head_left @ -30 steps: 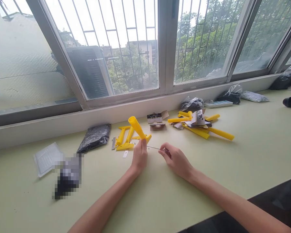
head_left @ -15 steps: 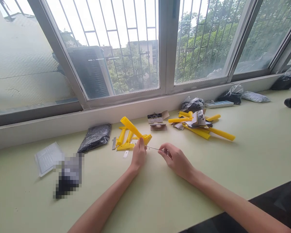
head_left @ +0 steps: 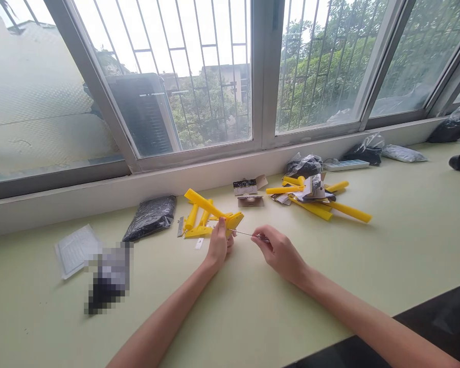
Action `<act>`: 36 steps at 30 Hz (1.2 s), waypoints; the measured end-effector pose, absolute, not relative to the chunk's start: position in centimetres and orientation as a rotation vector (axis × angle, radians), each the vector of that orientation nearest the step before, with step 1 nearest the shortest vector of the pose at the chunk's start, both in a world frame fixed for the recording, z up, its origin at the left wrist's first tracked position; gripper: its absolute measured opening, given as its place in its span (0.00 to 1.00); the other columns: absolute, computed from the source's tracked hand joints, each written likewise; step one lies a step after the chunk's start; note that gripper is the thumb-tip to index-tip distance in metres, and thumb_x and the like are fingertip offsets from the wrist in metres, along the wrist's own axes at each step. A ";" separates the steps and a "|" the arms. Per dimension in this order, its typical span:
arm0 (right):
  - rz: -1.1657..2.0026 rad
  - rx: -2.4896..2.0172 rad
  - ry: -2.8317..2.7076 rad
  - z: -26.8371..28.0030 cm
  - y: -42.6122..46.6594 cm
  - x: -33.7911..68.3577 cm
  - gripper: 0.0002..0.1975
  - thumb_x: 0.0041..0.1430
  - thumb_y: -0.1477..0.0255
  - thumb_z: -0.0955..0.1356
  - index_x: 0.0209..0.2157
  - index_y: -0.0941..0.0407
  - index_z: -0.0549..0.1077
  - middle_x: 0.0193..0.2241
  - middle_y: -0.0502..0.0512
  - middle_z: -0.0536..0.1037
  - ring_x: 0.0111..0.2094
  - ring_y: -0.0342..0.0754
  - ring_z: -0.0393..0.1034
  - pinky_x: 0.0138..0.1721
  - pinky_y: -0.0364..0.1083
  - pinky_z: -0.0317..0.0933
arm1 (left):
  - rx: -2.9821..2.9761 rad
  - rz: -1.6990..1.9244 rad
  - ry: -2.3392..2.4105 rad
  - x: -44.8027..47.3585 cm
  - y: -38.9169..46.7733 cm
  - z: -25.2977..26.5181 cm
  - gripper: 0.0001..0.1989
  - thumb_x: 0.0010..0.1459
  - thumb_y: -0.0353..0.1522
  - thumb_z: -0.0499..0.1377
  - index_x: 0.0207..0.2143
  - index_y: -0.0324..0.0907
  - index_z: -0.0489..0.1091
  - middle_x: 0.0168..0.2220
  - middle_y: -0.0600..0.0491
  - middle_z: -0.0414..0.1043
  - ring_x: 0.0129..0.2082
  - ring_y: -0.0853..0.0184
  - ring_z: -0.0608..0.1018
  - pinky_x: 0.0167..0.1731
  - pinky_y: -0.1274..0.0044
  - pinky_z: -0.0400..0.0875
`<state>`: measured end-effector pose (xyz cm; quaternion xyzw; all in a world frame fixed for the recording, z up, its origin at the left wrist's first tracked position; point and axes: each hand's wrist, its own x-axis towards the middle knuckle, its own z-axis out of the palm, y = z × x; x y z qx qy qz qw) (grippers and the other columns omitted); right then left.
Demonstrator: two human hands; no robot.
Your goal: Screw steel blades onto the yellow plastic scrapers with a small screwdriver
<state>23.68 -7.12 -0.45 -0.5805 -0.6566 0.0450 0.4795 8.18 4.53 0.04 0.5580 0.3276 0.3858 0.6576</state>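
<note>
My left hand (head_left: 216, 247) is closed around a yellow plastic scraper (head_left: 204, 202), its long handle pointing up and to the left and its wide head facing right. My right hand (head_left: 281, 252) grips a thin screwdriver (head_left: 243, 233); the fingers mostly cover its handle. The metal shaft runs left to the scraper head, where the tip meets the side near my left thumb. Whether it sits in a screw is too small to tell. Just behind my left hand lie more yellow scraper parts (head_left: 191, 216), a metal blade (head_left: 180, 226) and a small white piece (head_left: 199, 244).
Yellow scrapers and packaging (head_left: 318, 197) lie piled at the right rear. Small cardboard packages (head_left: 249, 193) rest near the window ledge. To the left are a black plastic bag (head_left: 151, 217) and a clear packet (head_left: 76, 250). A power strip (head_left: 347, 164) lies farther back.
The scraper's handle has tipped lower to the left, and its head has turned slightly up and right. My right hand has shifted a little, still holding the screwdriver against it.
</note>
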 end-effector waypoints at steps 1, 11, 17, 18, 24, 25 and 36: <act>0.109 -1.420 -1.601 -0.4 -7.1 23.7 0.07 0.71 0.67 0.62 0.39 0.53 0.68 0.35 0.55 0.76 0.31 0.48 0.70 0.34 0.47 0.65 | 1.263 0.878 0.744 8.2 4.5 0.1 0.25 0.61 0.55 0.54 0.40 0.43 0.66 0.28 0.57 0.64 0.16 0.77 0.55 0.15 0.82 0.44; 0.113 -1.420 -1.580 -0.3 -7.2 23.7 0.08 0.70 0.65 0.63 0.39 0.53 0.70 0.36 0.55 0.77 0.31 0.47 0.72 0.33 0.46 0.65 | 1.270 0.913 0.718 8.2 4.4 0.1 0.24 0.62 0.54 0.54 0.42 0.43 0.66 0.29 0.56 0.67 0.15 0.78 0.55 0.14 0.83 0.46; 0.094 -1.491 -1.474 0.3 -7.4 23.7 0.15 0.71 0.60 0.61 0.37 0.53 0.73 0.31 0.54 0.77 0.28 0.47 0.69 0.28 0.45 0.62 | 1.389 0.927 0.755 8.4 4.3 0.2 0.25 0.63 0.53 0.53 0.44 0.41 0.68 0.31 0.51 0.72 0.18 0.75 0.63 0.14 0.83 0.53; 0.081 -1.504 -1.465 0.4 -7.4 23.8 0.16 0.72 0.60 0.60 0.35 0.54 0.72 0.30 0.54 0.77 0.28 0.48 0.68 0.28 0.46 0.61 | 1.420 0.926 0.770 8.4 4.4 0.1 0.24 0.63 0.53 0.53 0.42 0.41 0.68 0.32 0.50 0.73 0.18 0.75 0.63 0.14 0.82 0.54; 0.031 -1.488 -1.440 0.6 -6.9 24.9 0.14 0.71 0.62 0.61 0.36 0.54 0.72 0.34 0.56 0.76 0.32 0.49 0.68 0.32 0.47 0.62 | 1.575 0.969 0.765 8.6 5.1 -1.3 0.17 0.62 0.47 0.59 0.36 0.41 0.69 0.25 0.55 0.70 0.15 0.75 0.65 0.14 0.81 0.58; 0.039 -1.479 -1.442 0.6 -6.8 25.0 0.14 0.71 0.62 0.61 0.37 0.54 0.72 0.35 0.57 0.76 0.31 0.49 0.68 0.31 0.47 0.62 | 1.591 0.963 0.774 8.6 5.2 -1.5 0.17 0.61 0.46 0.59 0.36 0.40 0.69 0.22 0.56 0.69 0.14 0.75 0.66 0.14 0.81 0.59; 0.181 -1.545 -1.422 0.8 -7.2 24.6 0.17 0.73 0.60 0.57 0.33 0.53 0.68 0.21 0.47 0.67 0.21 0.44 0.57 0.26 0.45 0.53 | 1.693 0.941 0.919 8.5 4.4 -0.7 0.16 0.57 0.43 0.63 0.33 0.37 0.73 0.22 0.52 0.74 0.14 0.69 0.73 0.17 0.78 0.70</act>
